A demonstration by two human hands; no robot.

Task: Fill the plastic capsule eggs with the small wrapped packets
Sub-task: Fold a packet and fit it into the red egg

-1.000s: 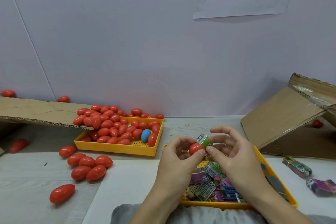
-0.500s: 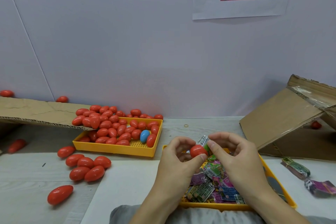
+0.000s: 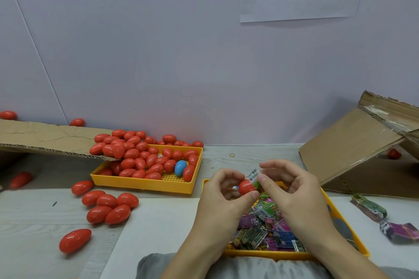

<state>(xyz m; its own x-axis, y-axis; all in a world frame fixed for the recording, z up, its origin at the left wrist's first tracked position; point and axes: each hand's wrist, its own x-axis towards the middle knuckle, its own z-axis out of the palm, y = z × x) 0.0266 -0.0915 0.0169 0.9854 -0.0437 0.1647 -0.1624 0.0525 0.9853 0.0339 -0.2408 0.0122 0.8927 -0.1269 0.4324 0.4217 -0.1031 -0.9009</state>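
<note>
Eggs (image 3: 145,161) fill tray (image 3: 145,184) on grey table (image 3: 29,222) (wall (image 3: 158,52) behind)

- Lower middle of the frame: the left hand (image 3: 223,197) pinches a red egg half (image 3: 246,187) between thumb and fingertips.
- The right hand (image 3: 297,197) pinches a small packet (image 3: 254,176) at the egg half's upper right edge, touching it.
- Below both hands, a yellow tray (image 3: 335,213) holds a heap of colourful packets (image 3: 265,226).
- Left of centre, a second yellow tray (image 3: 147,184) is piled with red eggs (image 3: 145,154) and one blue egg (image 3: 180,168).
- Loose red eggs (image 3: 106,207) lie at lower left.
- A cardboard box (image 3: 353,149) leans at right.
</note>
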